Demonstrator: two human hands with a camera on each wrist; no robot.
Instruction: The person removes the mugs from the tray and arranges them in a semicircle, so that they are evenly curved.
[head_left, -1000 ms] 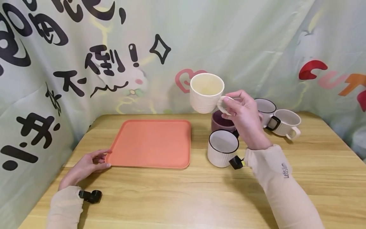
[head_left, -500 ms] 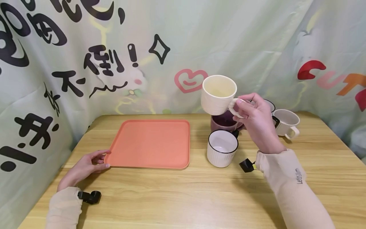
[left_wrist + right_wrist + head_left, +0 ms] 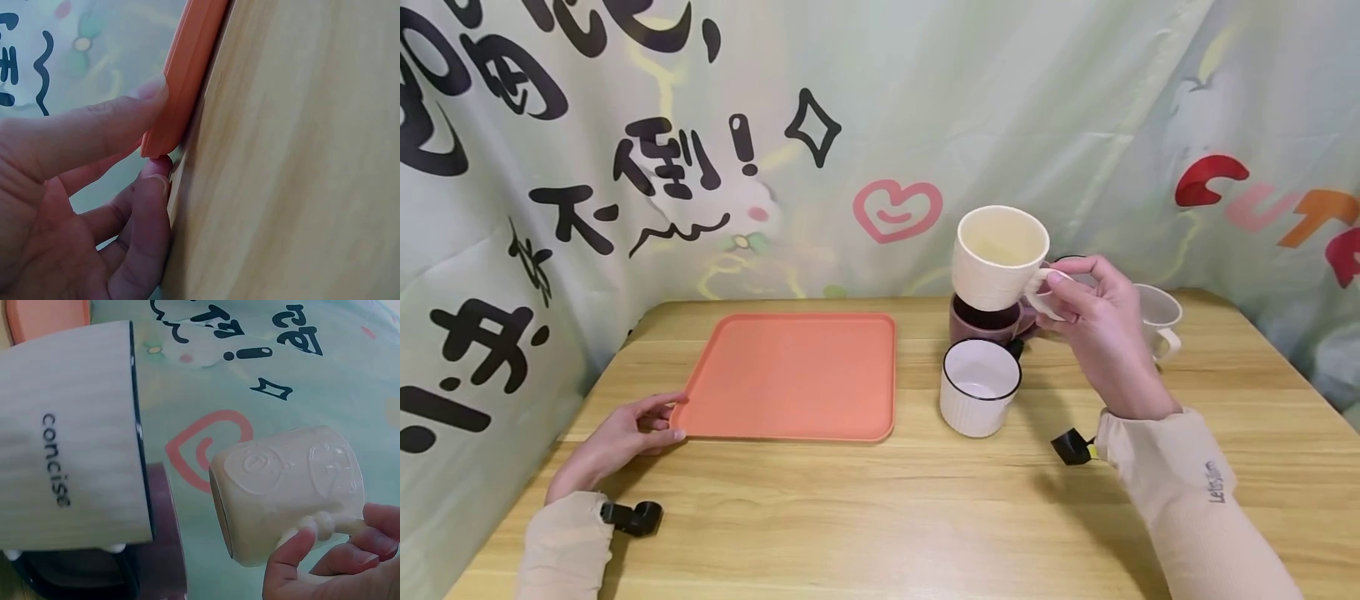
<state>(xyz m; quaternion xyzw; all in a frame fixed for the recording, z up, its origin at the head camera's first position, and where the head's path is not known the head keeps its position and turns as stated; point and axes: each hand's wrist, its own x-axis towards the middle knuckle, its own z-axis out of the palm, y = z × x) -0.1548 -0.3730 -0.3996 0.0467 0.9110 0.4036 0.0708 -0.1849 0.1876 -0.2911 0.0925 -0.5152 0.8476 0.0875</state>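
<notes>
My right hand [image 3: 1105, 333] pinches the handle of a cream mug [image 3: 992, 271], holding it upright above the table. In the right wrist view, raised designs show on the side of the cream mug [image 3: 275, 487]. The mug overlaps a purple mug [image 3: 966, 327] in the head view, hiding part of its opening. In front of that stands a white mug with a black rim [image 3: 976, 408], marked "concise". At the left, my left hand [image 3: 617, 440] grips the near left corner of an orange tray [image 3: 790, 375], thumb on the front edge and fingers around the corner.
To the right, another white mug [image 3: 1159, 308] stands partly behind my right hand. A black-rimmed mug [image 3: 1070, 260] beside it is mostly hidden. A printed curtain [image 3: 1037, 100] hangs behind the wooden table [image 3: 850, 517].
My right hand has carried the cream mug rightward and slightly lower, so it now covers more of the mugs at the back right. The left hand stays at the tray corner.
</notes>
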